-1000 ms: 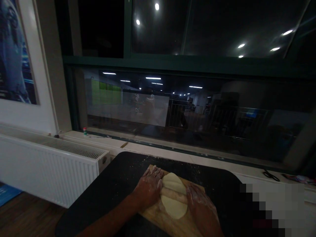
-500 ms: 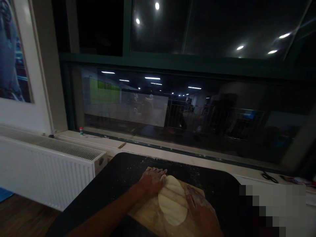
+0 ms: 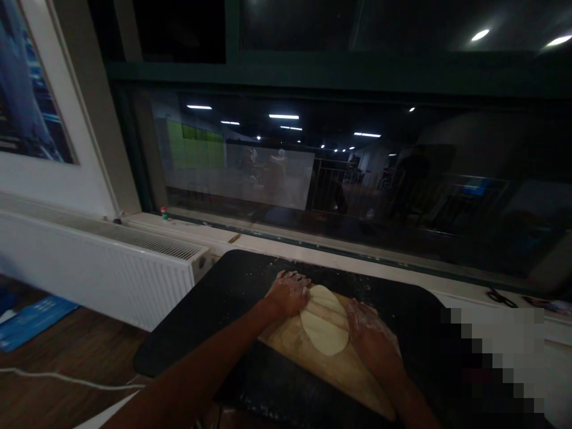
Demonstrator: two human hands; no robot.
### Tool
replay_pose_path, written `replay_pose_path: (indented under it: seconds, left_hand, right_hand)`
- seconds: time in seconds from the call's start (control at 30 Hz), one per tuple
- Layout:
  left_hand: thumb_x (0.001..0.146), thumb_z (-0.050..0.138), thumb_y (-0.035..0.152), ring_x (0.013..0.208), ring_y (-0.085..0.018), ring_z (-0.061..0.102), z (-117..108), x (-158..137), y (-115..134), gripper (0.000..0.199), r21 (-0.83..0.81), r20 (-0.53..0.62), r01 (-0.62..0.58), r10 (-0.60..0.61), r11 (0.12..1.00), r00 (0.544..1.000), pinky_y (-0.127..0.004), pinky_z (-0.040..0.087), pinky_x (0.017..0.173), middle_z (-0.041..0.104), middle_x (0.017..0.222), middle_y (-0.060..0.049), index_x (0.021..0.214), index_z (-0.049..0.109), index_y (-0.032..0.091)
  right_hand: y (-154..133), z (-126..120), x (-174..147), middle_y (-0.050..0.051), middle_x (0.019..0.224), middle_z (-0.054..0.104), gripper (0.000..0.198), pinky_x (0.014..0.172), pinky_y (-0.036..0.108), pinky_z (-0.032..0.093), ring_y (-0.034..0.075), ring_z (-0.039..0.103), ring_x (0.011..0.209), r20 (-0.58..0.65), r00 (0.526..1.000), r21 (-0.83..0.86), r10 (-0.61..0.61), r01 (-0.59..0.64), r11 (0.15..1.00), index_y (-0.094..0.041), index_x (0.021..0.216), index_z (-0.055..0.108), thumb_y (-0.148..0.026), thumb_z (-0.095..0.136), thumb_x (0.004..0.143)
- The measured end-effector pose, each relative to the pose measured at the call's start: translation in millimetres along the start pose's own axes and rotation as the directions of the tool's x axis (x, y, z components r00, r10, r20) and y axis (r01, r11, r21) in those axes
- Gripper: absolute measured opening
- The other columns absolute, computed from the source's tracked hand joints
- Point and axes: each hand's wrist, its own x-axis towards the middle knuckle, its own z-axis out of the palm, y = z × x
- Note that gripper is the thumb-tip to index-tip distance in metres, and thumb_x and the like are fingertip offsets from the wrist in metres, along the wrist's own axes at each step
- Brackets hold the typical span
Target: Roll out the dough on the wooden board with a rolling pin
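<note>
A pale oval of flat dough (image 3: 325, 333) lies on a wooden board (image 3: 313, 360) set on a black table (image 3: 214, 310). A wooden rolling pin (image 3: 326, 311) lies across the far part of the dough. My left hand (image 3: 288, 292), dusted with flour, presses down on the pin's left end. My right hand (image 3: 373, 336), also floury, presses on the pin's right end. Both palms hide the ends of the pin.
A white radiator (image 3: 98, 268) stands to the left, with a window sill (image 3: 250, 241) and a dark window behind the table. Scissors (image 3: 499, 296) lie on the sill at the right. A blue sheet (image 3: 31, 319) and a white cable (image 3: 67, 379) lie on the wooden floor.
The rolling pin and both hands have moved away from me, from the middle of the dough to its far part. The camera has tilted down.
</note>
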Motion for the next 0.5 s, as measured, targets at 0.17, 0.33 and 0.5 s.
replay_pose_path:
  seconds: [0.17, 0.33, 0.5]
  left_hand:
    - [0.108, 0.028, 0.032, 0.143, -0.029, 0.048, -3, -39, 9, 0.048, -0.057, -0.005, 0.006, -0.006, 0.998, 1.000, -0.052, 0.032, 0.121, 0.057, 0.152, -0.012, 0.146, 0.052, 0.015]
    - [0.109, 0.030, 0.033, 0.142, -0.023, 0.049, -15, -84, 16, 0.046, -0.132, -0.059, -0.069, 0.061, 0.989, 0.996, -0.043, 0.034, 0.123, 0.058, 0.152, -0.010, 0.145, 0.052, 0.015]
    - [0.109, 0.035, 0.033, 0.136, -0.024, 0.056, -14, -88, 15, 0.043, -0.167, -0.164, -0.104, 0.076, 0.980, 0.983, -0.045, 0.041, 0.119, 0.064, 0.145, -0.010, 0.143, 0.053, 0.016]
  right_hand:
    - [-9, 1, -28, 0.018, 0.132, 0.070, 0.050, 0.112, 0.043, 0.048, 0.028, 0.064, 0.127, -0.115, 0.993, 0.049, -0.025, 0.030, 0.998, -0.010, 0.127, 0.069, -0.028, 0.027, 0.106]
    - [-18, -5, -57, 0.013, 0.134, 0.070, 0.050, 0.114, 0.042, 0.048, 0.025, 0.062, 0.129, -0.270, 0.963, 0.296, 0.018, 0.065, 0.953, -0.016, 0.133, 0.065, -0.047, 0.035, 0.107]
    - [-14, -9, -44, 0.010, 0.129, 0.073, 0.049, 0.109, 0.043, 0.054, 0.026, 0.066, 0.124, -0.297, 0.954, 0.348, 0.045, 0.064, 0.935, -0.020, 0.126, 0.071, -0.052, 0.042, 0.104]
